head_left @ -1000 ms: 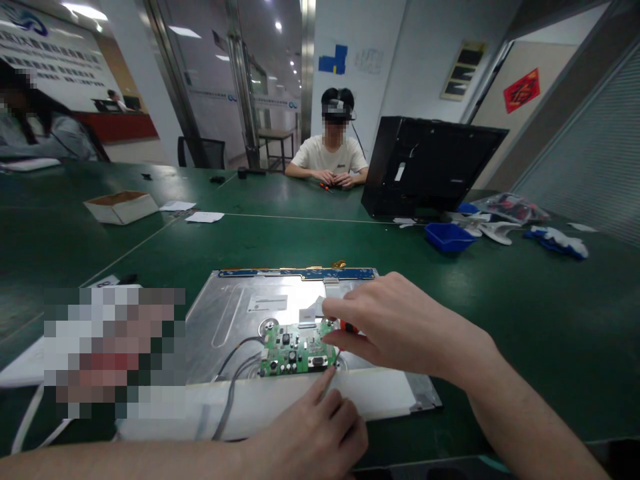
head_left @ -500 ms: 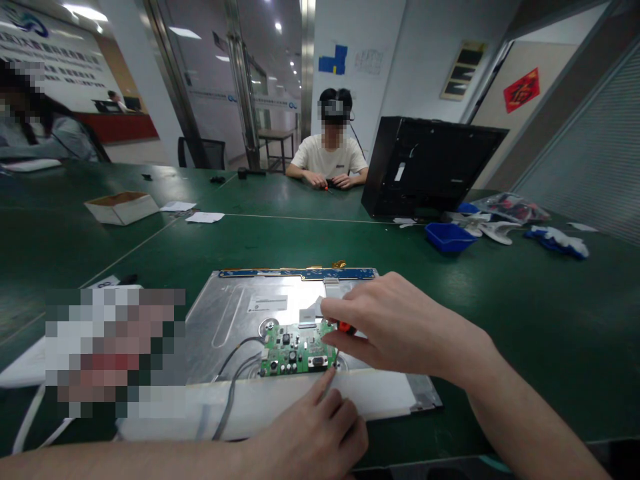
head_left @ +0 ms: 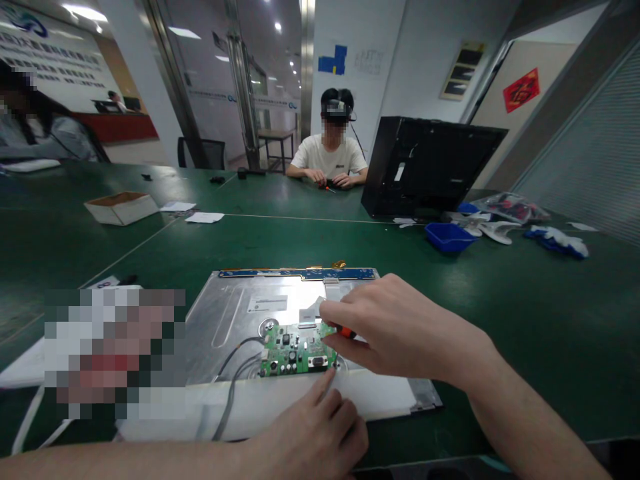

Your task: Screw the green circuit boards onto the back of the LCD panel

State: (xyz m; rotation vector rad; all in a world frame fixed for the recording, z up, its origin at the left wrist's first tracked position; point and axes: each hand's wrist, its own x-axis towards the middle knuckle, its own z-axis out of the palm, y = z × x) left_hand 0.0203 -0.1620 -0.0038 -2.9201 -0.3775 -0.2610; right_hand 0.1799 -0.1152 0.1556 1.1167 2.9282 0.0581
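A green circuit board (head_left: 293, 350) lies on the back of a bare metal display panel (head_left: 230, 310). Above the board's right side is my right hand (head_left: 380, 320), its fingers closed around the red-orange handle of a screwdriver (head_left: 346, 331). The screwdriver's shaft points down at the board's lower right corner. My left hand (head_left: 320, 427) rests at the panel's near edge. Its index finger stretches to that same corner, by the screwdriver's tip, while the other fingers curl under; I see nothing held in it. Grey cables (head_left: 234, 383) run from the board's left side.
A black monitor (head_left: 435, 167) stands at the back right, with a blue tray (head_left: 450, 237) and gloves (head_left: 557, 241) near it. An open box (head_left: 121, 208) and papers (head_left: 205, 217) lie at the left. Across the table sits a person (head_left: 330, 153). An area at the left is pixelated.
My right hand has turned slightly on the screwdriver, and a little more of the handle's red-orange side shows. My left hand and the board have stayed in place.
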